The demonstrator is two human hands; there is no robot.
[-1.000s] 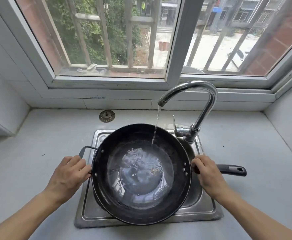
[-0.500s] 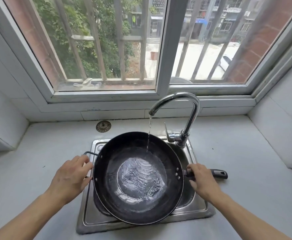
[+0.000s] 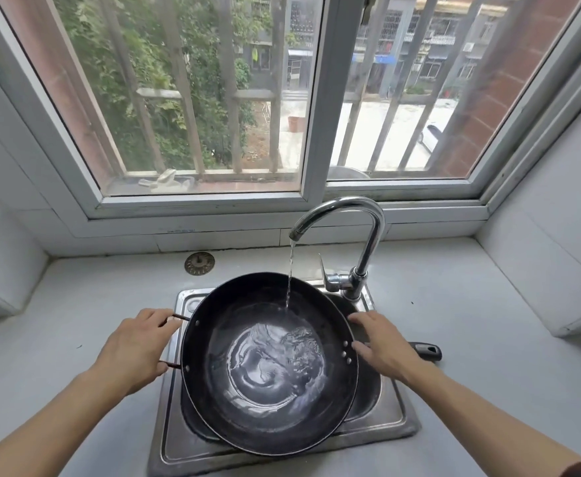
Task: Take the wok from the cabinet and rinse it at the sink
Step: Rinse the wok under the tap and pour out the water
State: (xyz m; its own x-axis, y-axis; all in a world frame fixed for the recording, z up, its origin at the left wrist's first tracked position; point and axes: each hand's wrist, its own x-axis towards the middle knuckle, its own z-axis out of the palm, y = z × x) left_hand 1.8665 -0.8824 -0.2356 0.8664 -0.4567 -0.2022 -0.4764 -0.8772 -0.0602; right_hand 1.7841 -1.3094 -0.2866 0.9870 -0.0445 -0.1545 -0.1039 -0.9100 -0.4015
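- round black metal wok (image 3: 268, 366) over steel sink (image 3: 388, 420), swirling water inside
- my left hand (image 3: 134, 349) grips its loop handle; right hand (image 3: 383, 342) rests spread at the rim
- chrome tap (image 3: 354, 235) running above

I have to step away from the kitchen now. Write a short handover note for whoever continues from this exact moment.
Left hand grips the wok's loop handle.
Right hand lies over the start of the long handle, fingers fairly straight; a firm grip cannot be confirmed.
Wok sits tilted over the sink, out of the cabinet.
Faucet is running; water pools in the wok.
Left: swirl, pour out, shut off the faucet.
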